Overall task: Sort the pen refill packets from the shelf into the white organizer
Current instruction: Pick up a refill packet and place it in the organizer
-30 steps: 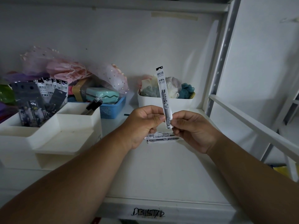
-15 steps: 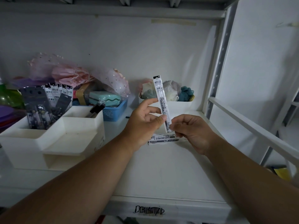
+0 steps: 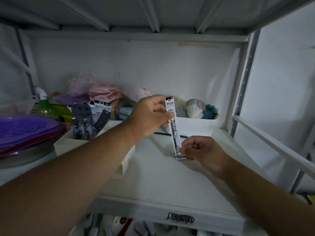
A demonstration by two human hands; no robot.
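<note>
white walls and a white shelf board (image 3: 162, 181) fill the dim view, with grey bars crossing overhead. one long thin white pen refill packet with black letters (image 3: 173, 125) is held upright over the shelf. its upper part is pinched by the left hand (image 3: 150, 116), with the thumb laid on the front and the other fingers curled behind it. its bottom end is pinched by the curled fingertips of the right hand (image 3: 204, 150), just above the board. more flat white refill packets (image 3: 178, 155) are lying on the shelf right under that hand, and most of them are hidden by it, so their number cannot be told.

the white plastic organizer with open boxes (image 3: 68, 142) is seen to the left, partly covered by the left arm. black and white packets (image 3: 95, 114) are standing in its back box. a stack of purple and red plastic plates (image 3: 25, 133) is cut off at the left edge. a white tub filled with soft cloth things (image 3: 196, 120) is set at the back, partly behind the held packet. pink crinkly wrapping (image 3: 102, 92) is piled behind the organizer, and what lies under it is too dark to make out. black scribbled writing (image 3: 181, 220) is seen on the front edge of the shelf, and it cannot be read.
</note>
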